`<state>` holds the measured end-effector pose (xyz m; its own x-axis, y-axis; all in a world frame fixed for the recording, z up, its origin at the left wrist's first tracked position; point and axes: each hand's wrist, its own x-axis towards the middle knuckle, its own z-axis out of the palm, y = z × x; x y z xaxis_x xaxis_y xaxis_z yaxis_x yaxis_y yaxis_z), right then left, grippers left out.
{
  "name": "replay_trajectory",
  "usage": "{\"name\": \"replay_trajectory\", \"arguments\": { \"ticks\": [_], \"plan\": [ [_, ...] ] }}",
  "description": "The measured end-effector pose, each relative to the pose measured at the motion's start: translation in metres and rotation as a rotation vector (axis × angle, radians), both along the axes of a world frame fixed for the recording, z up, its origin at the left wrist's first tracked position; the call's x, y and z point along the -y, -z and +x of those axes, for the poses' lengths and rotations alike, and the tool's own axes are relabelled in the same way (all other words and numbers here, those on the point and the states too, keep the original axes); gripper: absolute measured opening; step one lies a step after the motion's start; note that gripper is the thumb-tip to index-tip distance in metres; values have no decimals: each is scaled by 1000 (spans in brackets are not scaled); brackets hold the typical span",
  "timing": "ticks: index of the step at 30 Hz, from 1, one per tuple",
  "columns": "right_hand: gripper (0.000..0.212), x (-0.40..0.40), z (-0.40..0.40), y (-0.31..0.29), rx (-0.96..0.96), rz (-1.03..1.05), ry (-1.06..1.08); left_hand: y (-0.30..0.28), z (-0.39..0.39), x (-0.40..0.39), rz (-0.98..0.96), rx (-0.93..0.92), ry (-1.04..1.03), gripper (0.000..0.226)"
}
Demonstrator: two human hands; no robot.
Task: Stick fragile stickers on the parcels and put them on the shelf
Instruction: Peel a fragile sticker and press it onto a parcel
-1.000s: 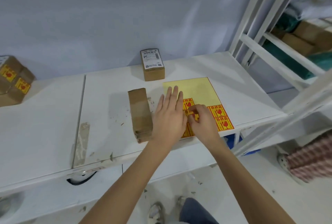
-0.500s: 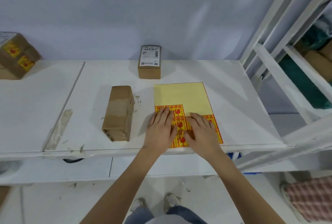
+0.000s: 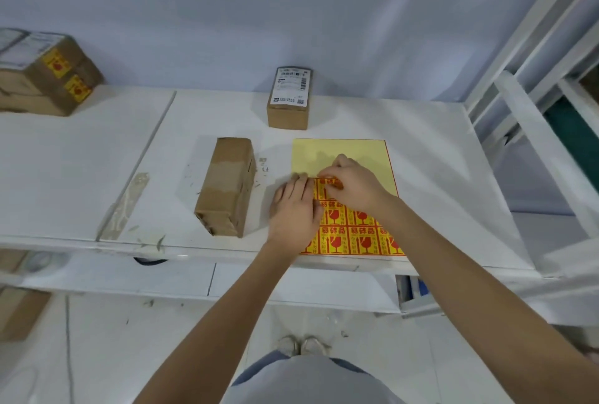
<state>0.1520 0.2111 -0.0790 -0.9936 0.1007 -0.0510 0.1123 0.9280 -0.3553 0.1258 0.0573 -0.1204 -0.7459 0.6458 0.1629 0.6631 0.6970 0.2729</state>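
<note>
The sticker sheet (image 3: 343, 157) is laid at the front edge of the white table (image 3: 437, 176). It is pressed flat by the left hand (image 3: 293, 209), fingers straight. A fragile sticker (image 3: 329, 184) in the top row is pinched by the right hand (image 3: 355, 186). A brown parcel (image 3: 227, 184) lies just left; a labelled parcel (image 3: 288, 100) stands behind, apart. Bare tabletop is seen right of the sheet.

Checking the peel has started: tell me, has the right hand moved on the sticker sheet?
Yes. The right hand moved up the sticker sheet to its top sticker row.
</note>
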Motion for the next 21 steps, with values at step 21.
{"name": "replay_trajectory", "arguments": {
  "ticks": [21],
  "plan": [
    [15,-14,-12,9,38,-195,14,3,-2,-2,36,-88,-26,48]
  ]
}}
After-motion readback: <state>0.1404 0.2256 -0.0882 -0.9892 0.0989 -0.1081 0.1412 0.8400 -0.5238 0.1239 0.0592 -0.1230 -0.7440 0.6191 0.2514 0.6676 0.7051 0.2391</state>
